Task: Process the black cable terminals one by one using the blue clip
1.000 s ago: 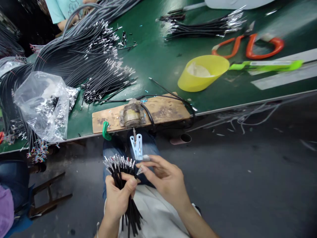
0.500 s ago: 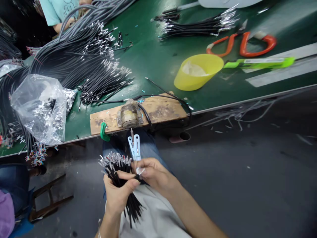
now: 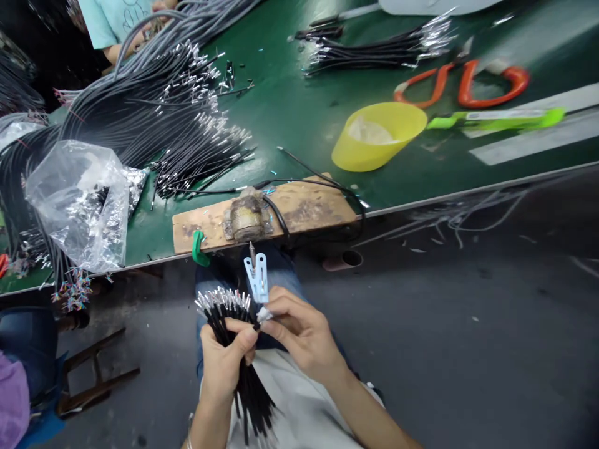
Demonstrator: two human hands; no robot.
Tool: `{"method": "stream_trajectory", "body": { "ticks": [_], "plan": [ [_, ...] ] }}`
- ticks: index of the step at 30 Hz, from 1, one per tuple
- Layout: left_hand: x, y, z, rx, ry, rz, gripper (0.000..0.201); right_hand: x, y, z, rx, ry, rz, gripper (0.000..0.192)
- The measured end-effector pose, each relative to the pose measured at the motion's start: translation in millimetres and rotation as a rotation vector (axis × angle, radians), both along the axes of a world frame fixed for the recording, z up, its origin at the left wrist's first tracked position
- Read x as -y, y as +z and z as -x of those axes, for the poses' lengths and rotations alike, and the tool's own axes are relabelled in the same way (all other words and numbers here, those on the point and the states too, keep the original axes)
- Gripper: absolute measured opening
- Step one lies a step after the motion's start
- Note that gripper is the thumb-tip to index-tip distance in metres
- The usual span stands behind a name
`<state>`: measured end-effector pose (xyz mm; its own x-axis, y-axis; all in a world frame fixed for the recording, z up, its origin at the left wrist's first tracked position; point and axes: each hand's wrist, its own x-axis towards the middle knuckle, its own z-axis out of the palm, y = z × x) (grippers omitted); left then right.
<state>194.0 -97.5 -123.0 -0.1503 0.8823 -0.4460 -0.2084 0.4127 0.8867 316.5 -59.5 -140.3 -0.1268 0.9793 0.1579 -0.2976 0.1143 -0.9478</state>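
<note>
A bundle of short black cables (image 3: 255,396) with bare silvery ends fanned upward is wrapped in my left hand (image 3: 221,368). Between its thumb and forefinger, one cable is pinched apart from the others. The thumb and fingers of my right hand (image 3: 304,337) close on the whitish, shiny end of that cable (image 3: 264,314). Just above the fingers, a light blue clothespin (image 3: 257,279) hangs at the metal tip (image 3: 252,251) of a taped round fixture (image 3: 248,218). The exact grip point is partly hidden by my fingertips.
The fixture sits on a wooden board (image 3: 309,202) at the table edge, beside a green clamp (image 3: 198,248). Many grey cables (image 3: 112,118) and a plastic bag (image 3: 77,199) lie left. A yellow cup (image 3: 379,137), orange-handled scissors (image 3: 491,87) and a green cutter (image 3: 500,118) lie right.
My right hand's fingers have shifted and lifted slightly at the cable end, where more whitish material shows. The left hand still holds the bundle. The whole view has shifted a little.
</note>
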Motion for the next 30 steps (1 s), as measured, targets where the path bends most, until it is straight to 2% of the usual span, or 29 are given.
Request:
{"method": "stream_trajectory", "body": {
  "ticks": [4, 8, 12, 15, 17, 18, 22, 23, 25, 27, 30],
  "plan": [
    [1.3, -7.7, -2.8, 0.065, -0.004, 0.018, 0.04, 5.7, -7.4, 5.0, -0.1, 0.073, 0.157, 0.022],
    [1.1, -10.6, -3.3, 0.089, 0.007, 0.029, 0.044, 5.6, -13.4, 0.4, -0.143, 0.217, 0.218, 0.024],
    [-0.2, -8.6, -0.9, 0.062, 0.013, 0.013, 0.042, 0.7, -13.5, -4.3, -0.109, 0.109, 0.1, 0.022],
    [-0.3, -7.5, 0.1, 0.04, -0.002, 0.007, 0.04, -1.6, -9.6, -4.6, -0.003, 0.024, -0.041, 0.011],
    [-0.3, -7.1, 1.0, 0.024, -0.017, 0.002, 0.038, -3.0, -7.0, -4.9, 0.021, 0.032, -0.041, 0.008],
    [-0.9, -6.9, 2.0, 0.015, -0.026, -0.001, 0.037, -4.1, -6.2, -5.2, -0.012, 0.079, -0.001, 0.011],
    [-10.8, -6.9, 11.6, -0.031, -0.042, -0.006, 0.026, -13.7, -7.8, -7.5, -0.258, 0.42, 0.256, 0.021],
    [-14.6, -7.1, 15.0, -0.05, -0.053, 0.006, 0.024, -17.8, -8.8, -7.9, -0.293, 0.455, 0.302, 0.022],
    [-20.2, -7.2, 20.9, -0.1, -0.105, 0.023, 0.024, -27.6, -9.7, -7.6, -0.323, 0.407, 0.377, 0.023],
    [-20.3, -5.4, 23.0, -0.175, -0.131, -0.028, 0.023, -38.8, -7.3, -5.7, -0.347, 0.283, 0.435, 0.026],
    [-11.4, 2.2, 17.1, -0.352, 0.028, -0.239, 0.014, -53.1, 3.4, -0.3, -0.392, 0.24, 0.47, 0.037]
  ]
}}
